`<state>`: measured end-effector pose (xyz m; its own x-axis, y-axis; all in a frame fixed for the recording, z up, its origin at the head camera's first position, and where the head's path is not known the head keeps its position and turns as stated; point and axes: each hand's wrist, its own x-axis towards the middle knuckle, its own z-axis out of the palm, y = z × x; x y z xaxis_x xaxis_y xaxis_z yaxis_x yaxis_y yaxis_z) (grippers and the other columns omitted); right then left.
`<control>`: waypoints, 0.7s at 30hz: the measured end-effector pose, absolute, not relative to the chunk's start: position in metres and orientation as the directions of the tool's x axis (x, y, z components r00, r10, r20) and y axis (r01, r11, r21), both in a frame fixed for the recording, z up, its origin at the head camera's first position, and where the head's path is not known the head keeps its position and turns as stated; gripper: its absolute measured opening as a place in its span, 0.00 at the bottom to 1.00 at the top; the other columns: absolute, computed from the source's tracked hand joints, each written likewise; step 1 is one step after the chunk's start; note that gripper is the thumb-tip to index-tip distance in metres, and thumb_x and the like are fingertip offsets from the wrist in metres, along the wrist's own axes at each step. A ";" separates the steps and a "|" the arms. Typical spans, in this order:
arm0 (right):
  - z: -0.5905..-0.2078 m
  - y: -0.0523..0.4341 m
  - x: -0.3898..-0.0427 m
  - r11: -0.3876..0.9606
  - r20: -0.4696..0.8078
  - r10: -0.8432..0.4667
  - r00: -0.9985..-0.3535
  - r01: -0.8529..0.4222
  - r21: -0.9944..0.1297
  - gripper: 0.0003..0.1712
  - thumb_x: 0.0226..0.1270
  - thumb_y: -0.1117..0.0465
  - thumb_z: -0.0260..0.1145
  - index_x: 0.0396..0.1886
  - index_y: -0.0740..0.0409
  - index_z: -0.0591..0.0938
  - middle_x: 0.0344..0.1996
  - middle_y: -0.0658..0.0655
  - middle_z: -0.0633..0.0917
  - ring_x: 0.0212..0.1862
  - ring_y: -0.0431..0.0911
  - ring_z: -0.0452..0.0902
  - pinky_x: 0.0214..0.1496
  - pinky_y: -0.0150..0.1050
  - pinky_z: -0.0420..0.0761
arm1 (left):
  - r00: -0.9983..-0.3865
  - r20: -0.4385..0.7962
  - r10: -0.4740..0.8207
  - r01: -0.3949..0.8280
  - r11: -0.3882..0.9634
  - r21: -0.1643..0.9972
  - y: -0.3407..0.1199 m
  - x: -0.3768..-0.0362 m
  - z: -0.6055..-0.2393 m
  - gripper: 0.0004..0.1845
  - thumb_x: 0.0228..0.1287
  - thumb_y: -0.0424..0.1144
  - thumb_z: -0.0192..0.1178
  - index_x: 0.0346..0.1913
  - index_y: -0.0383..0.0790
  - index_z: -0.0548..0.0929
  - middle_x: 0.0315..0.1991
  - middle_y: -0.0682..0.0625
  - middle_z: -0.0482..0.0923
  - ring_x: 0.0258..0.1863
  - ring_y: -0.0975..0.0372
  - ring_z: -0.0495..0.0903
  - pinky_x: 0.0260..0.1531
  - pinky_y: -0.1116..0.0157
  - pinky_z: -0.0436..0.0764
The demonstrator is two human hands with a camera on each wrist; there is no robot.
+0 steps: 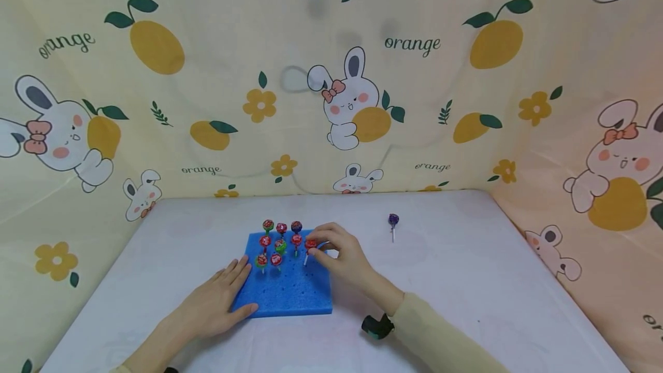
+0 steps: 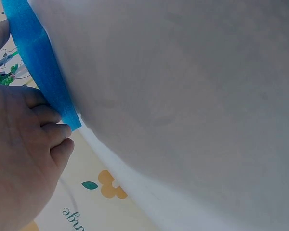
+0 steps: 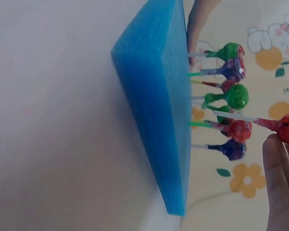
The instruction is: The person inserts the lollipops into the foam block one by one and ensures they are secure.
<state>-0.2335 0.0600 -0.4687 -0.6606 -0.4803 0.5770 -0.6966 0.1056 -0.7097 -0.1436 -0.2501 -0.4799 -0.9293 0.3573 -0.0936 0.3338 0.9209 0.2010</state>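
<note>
A blue foam block (image 1: 292, 298) lies on the white table with several wrapped lollipops (image 1: 280, 246) upright in its far and left part. My left hand (image 1: 220, 298) rests at the block's left edge, fingers fairly straight along it and the thumb at the near corner. Between thumb and fingers, my right hand (image 1: 342, 253) pinches a red lollipop (image 3: 285, 129) by its wrapped head. In the right wrist view its white stick points towards the foam, the tip apart from the surface. The left wrist view shows the left hand's fingertips (image 2: 62, 131) against the foam's side.
A purple lollipop (image 1: 393, 220) lies alone on the table (image 1: 440, 281), behind and right of the foam. A patterned cloth (image 1: 321, 131) with rabbits and oranges hangs at the back and sides. A dark wrist device (image 1: 377, 327) sits at the right sleeve.
</note>
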 end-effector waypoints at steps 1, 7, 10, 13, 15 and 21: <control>-0.469 0.058 -0.233 0.106 0.567 -0.484 -0.667 -0.688 -0.718 0.14 0.69 0.70 0.72 0.54 0.64 0.86 0.52 0.57 0.84 0.51 0.49 0.84 0.49 0.41 0.89 | -0.929 -0.094 0.357 0.333 0.921 0.204 -0.250 -0.144 -0.480 0.52 0.72 0.70 0.53 0.80 0.30 0.61 0.82 0.34 0.53 0.80 0.39 0.53 0.75 0.39 0.60; -0.473 0.048 -0.232 0.112 0.533 -0.501 -0.682 -0.662 -0.741 0.14 0.70 0.68 0.72 0.54 0.61 0.87 0.53 0.55 0.83 0.51 0.49 0.84 0.50 0.40 0.89 | -0.932 -0.100 0.349 0.323 0.923 0.211 -0.251 -0.144 -0.481 0.52 0.72 0.71 0.53 0.80 0.30 0.60 0.82 0.35 0.52 0.80 0.39 0.53 0.76 0.39 0.59; -0.474 0.044 -0.230 0.116 0.515 -0.506 -0.692 -0.646 -0.754 0.14 0.70 0.68 0.72 0.54 0.59 0.87 0.53 0.55 0.84 0.50 0.49 0.85 0.50 0.43 0.89 | -0.931 -0.100 0.351 0.325 0.922 0.209 -0.251 -0.145 -0.482 0.52 0.72 0.71 0.52 0.80 0.30 0.60 0.82 0.35 0.52 0.80 0.39 0.53 0.76 0.39 0.60; -0.475 0.041 -0.228 0.121 0.496 -0.506 -0.706 -0.627 -0.769 0.15 0.70 0.69 0.72 0.54 0.58 0.87 0.54 0.57 0.84 0.50 0.51 0.85 0.50 0.46 0.89 | -0.930 -0.097 0.354 0.329 0.921 0.209 -0.251 -0.145 -0.482 0.52 0.72 0.71 0.52 0.80 0.30 0.60 0.82 0.35 0.52 0.80 0.39 0.53 0.76 0.39 0.60; -0.475 0.039 -0.228 0.123 0.489 -0.507 -0.710 -0.620 -0.775 0.15 0.70 0.69 0.72 0.54 0.59 0.87 0.55 0.58 0.84 0.51 0.53 0.85 0.50 0.46 0.89 | -0.930 -0.096 0.356 0.331 0.921 0.208 -0.251 -0.145 -0.482 0.52 0.72 0.71 0.52 0.80 0.30 0.60 0.82 0.34 0.52 0.80 0.39 0.53 0.76 0.39 0.60; -0.480 0.037 -0.228 0.137 0.477 -0.518 -0.711 -0.619 -0.773 0.15 0.70 0.69 0.72 0.54 0.61 0.87 0.55 0.58 0.84 0.53 0.53 0.84 0.50 0.43 0.89 | -0.930 -0.102 0.352 0.326 0.922 0.210 -0.250 -0.145 -0.481 0.52 0.72 0.70 0.53 0.80 0.29 0.60 0.82 0.34 0.53 0.80 0.39 0.53 0.76 0.38 0.60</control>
